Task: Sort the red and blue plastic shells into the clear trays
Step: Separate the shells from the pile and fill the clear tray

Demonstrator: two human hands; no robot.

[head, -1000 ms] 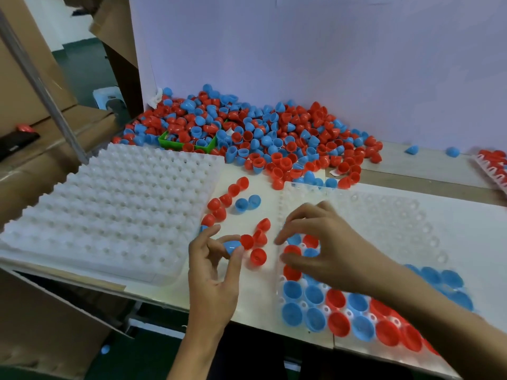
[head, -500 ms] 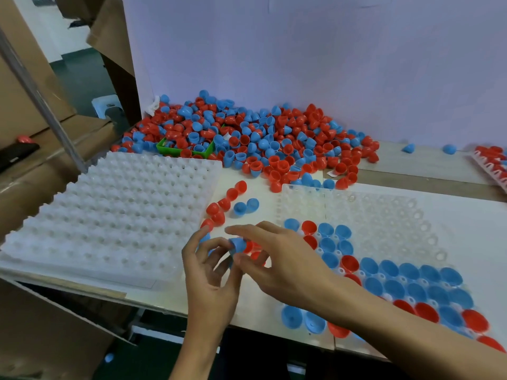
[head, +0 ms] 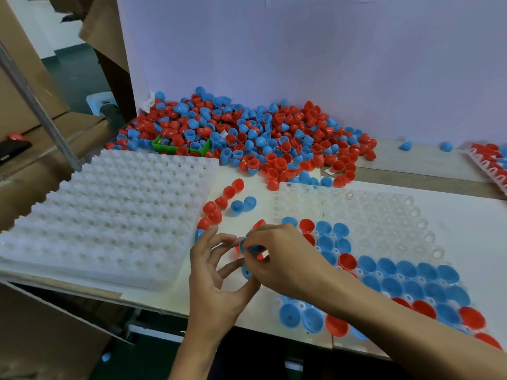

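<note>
Pinching a blue shell [head: 248, 246] w/ right hand [head: 285, 259], left hand [head: 216, 281] gripping another blue, tray right of hands [head: 384, 215] approx half filled, pile [head: 247, 138] beyond and tray left of hands [head: 109, 215] still unfilled.

I am looking at a heap of mixed red and blue shells [head: 247, 138] lying against a pale lilac backdrop [head: 329, 50]. A bright green bin [head: 164, 147] is poking out of the heap. My right hand [head: 285, 259] is pinching a blue shell [head: 248, 246]. The stack of trays [head: 109, 215] on my left is showing milky white, its surface patterned with rows of bumps. The clear tray [head: 384, 215] is carrying mostly blue shells with red ones dotted among them. The tabletop [head: 255, 215] is looking cream.
</note>
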